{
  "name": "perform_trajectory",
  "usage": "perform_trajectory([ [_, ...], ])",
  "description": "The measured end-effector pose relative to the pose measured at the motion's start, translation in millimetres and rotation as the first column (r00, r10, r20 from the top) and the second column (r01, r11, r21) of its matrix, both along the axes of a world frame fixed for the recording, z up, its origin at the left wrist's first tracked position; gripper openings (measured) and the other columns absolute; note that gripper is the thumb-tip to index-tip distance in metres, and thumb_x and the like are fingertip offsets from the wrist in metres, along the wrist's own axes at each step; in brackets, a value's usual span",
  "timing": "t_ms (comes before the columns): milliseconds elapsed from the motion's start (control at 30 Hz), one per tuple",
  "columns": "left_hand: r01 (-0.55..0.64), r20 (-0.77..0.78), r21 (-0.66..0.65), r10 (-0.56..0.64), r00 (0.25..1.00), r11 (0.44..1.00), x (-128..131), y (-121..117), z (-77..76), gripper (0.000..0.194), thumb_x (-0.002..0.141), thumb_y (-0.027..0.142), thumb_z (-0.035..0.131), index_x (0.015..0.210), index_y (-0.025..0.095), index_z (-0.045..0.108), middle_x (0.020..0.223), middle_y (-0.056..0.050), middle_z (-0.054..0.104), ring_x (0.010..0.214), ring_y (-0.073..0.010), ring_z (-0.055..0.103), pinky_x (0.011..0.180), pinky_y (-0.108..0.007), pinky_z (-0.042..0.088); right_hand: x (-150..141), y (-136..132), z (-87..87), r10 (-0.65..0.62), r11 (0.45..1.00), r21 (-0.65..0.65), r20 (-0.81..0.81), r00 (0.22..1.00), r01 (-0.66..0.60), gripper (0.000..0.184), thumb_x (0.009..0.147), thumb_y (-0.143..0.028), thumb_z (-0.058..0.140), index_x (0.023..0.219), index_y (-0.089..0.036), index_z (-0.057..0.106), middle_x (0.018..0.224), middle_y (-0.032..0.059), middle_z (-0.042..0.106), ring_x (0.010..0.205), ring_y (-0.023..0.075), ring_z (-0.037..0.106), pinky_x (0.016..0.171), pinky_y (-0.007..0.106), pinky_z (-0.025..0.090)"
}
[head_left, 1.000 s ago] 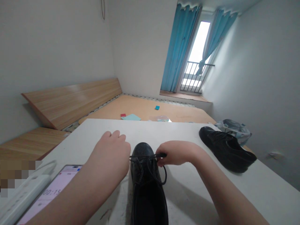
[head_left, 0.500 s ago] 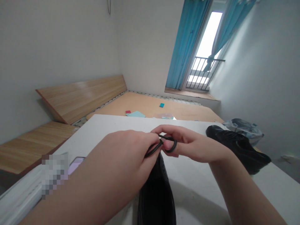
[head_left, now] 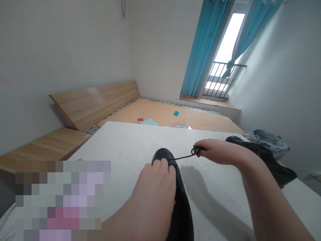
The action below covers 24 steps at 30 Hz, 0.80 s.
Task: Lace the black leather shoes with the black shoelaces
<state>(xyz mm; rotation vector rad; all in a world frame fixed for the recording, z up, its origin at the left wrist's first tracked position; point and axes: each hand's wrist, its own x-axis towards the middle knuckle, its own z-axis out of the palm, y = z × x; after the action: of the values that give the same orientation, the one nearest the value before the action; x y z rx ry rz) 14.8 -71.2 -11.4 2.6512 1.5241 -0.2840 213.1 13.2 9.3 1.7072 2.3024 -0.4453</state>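
A black shoe (head_left: pixel 185 219) lies on the white table with its toe pointing away from me. My left hand (head_left: pixel 156 187) is closed over the front part of this shoe, covering much of it, and its fingertips are hidden. To the right, my right hand (head_left: pixel 218 152) is closed on a bunched, looped length of black shoelace (head_left: pixel 184 157). The lace runs taut from the shoe, beside my left fingers, to my right hand, a little above the table. Another black shoe (head_left: pixel 274 162) is on the table's right side, partly behind my right forearm.
The white table (head_left: pixel 125 140) fills the foreground. A clear plastic bag (head_left: pixel 278 145) lies by its right edge. Behind is a tan bed board (head_left: pixel 155 107) bearing a red card (head_left: pixel 140 119), a blue card (head_left: pixel 176 113) and a pale green sheet (head_left: pixel 149 122). Pixelation covers the lower left.
Both hands were together at the looped lace. My left hand has moved down onto the shoe; my right has drawn the lace out to the right. The view has shifted slightly.
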Motion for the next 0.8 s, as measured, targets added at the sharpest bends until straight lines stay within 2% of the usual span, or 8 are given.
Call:
perform_trajectory([
  [133, 0.029, -0.03, 0.127, -0.026, 0.999, 0.991, 8.5, -1.4, -11.4, 0.038, 0.081, 0.016, 0.059, 0.117, 0.005, 0.059, 0.124, -0.025, 0.057, 0.118, -0.0386, 0.051, 0.085, -0.046, 0.049, 3.7, 13.6, -19.5, -0.034, 0.987, -0.153, 0.095, 0.995, 0.048, 0.026, 0.075, -0.018, 0.059, 0.098, -0.015, 0.07, 0.092, 0.0106, 0.072, 0.083, 0.025, 0.066, 0.065, 0.03, 0.042],
  [233, 0.016, -0.044, 0.086, -0.012, 0.999, 0.996, 13.3, -1.2, -14.8, 0.041, 0.086, 0.01, 0.052, 0.125, 0.001, 0.055, 0.124, -0.027, 0.059, 0.119, -0.0382, 0.053, 0.089, -0.046, 0.047, -3.8, 7.4, -20.8, -0.005, 0.972, -0.235, 0.064, 0.998, 0.02, 0.045, 0.073, -0.03, 0.068, 0.117, -0.021, 0.065, 0.108, 0.0074, 0.071, 0.091, 0.0241, 0.067, 0.072, 0.03, 0.046],
  [300, 0.013, -0.044, 0.062, -0.01, 0.999, 0.998, 13.9, -0.2, -13.9, 0.037, 0.087, 0.006, 0.046, 0.121, 0.002, 0.058, 0.111, -0.025, 0.065, 0.105, -0.0346, 0.062, 0.081, -0.042, 0.05, -8.6, -5.2, -11.6, 0.014, 0.98, -0.201, 0.037, 0.999, -0.006, 0.048, 0.076, -0.034, 0.067, 0.121, -0.022, 0.062, 0.113, 0.0074, 0.069, 0.097, 0.0249, 0.066, 0.077, 0.031, 0.047],
  [433, 0.071, -0.007, 0.055, -0.071, 0.997, 0.996, 7.7, 8.1, -4.7, 0.025, 0.085, 0.006, 0.053, 0.104, 0.013, 0.068, 0.093, -0.015, 0.072, 0.082, -0.0257, 0.069, 0.068, -0.031, 0.05, -15.1, -41.1, 21.8, 0.168, 0.978, -0.101, -0.128, 0.978, -0.181, 0.025, 0.082, -0.031, 0.063, 0.105, -0.024, 0.069, 0.105, 0.0044, 0.071, 0.093, 0.0231, 0.066, 0.077, 0.031, 0.049],
  [567, 0.081, 0.005, 0.04, -0.081, 0.997, 0.996, -0.5, 18.7, 9.3, 0.02, 0.085, 0.008, 0.054, 0.095, 0.015, 0.07, 0.083, -0.013, 0.074, 0.072, -0.0265, 0.071, 0.06, -0.031, 0.05, -33.5, -73.2, 39.5, 0.417, 0.796, -0.222, -0.471, 0.777, -0.562, 0.028, 0.085, -0.007, 0.056, 0.097, -0.023, 0.075, 0.097, 0.0, 0.075, 0.091, 0.0135, 0.069, 0.082, 0.02, 0.048],
  [633, 0.073, 0.002, 0.033, -0.073, 0.997, 0.997, -2.5, 20.7, 14.5, 0.022, 0.085, 0.007, 0.05, 0.091, 0.015, 0.07, 0.083, -0.014, 0.074, 0.073, -0.0294, 0.071, 0.059, -0.034, 0.051, -50.1, -83.7, 29.3, 0.483, 0.762, -0.237, -0.412, 0.772, -0.603, 0.033, 0.083, -0.002, 0.054, 0.097, -0.022, 0.076, 0.095, 0.0009, 0.077, 0.088, 0.0147, 0.07, 0.079, 0.02, 0.05],
  [733, 0.075, 0.009, 0.018, -0.075, 0.997, 0.997, -3.0, 20.5, 17.3, 0.024, 0.085, 0.007, 0.049, 0.089, 0.015, 0.071, 0.085, -0.014, 0.074, 0.077, -0.0306, 0.072, 0.061, -0.037, 0.053, -76.2, -92.1, -7.6, 0.487, 0.862, -0.127, -0.066, 0.871, -0.491, 0.02, 0.08, -0.012, 0.06, 0.087, -0.018, 0.077, 0.087, 0.0077, 0.077, 0.074, 0.0239, 0.071, 0.065, 0.03, 0.053],
  [800, 0.073, 0.016, 0.006, -0.073, 0.997, 0.997, -2.2, 19.9, 16.7, 0.024, 0.084, 0.005, 0.05, 0.089, 0.015, 0.071, 0.087, -0.014, 0.075, 0.078, -0.0298, 0.071, 0.063, -0.037, 0.053, -88.4, -93.4, -35.8, 0.531, 0.848, 0.008, -0.041, 0.847, -0.531, 0.012, 0.08, -0.016, 0.065, 0.083, -0.019, 0.076, 0.085, 0.0089, 0.075, 0.076, 0.0245, 0.069, 0.064, 0.031, 0.053],
])
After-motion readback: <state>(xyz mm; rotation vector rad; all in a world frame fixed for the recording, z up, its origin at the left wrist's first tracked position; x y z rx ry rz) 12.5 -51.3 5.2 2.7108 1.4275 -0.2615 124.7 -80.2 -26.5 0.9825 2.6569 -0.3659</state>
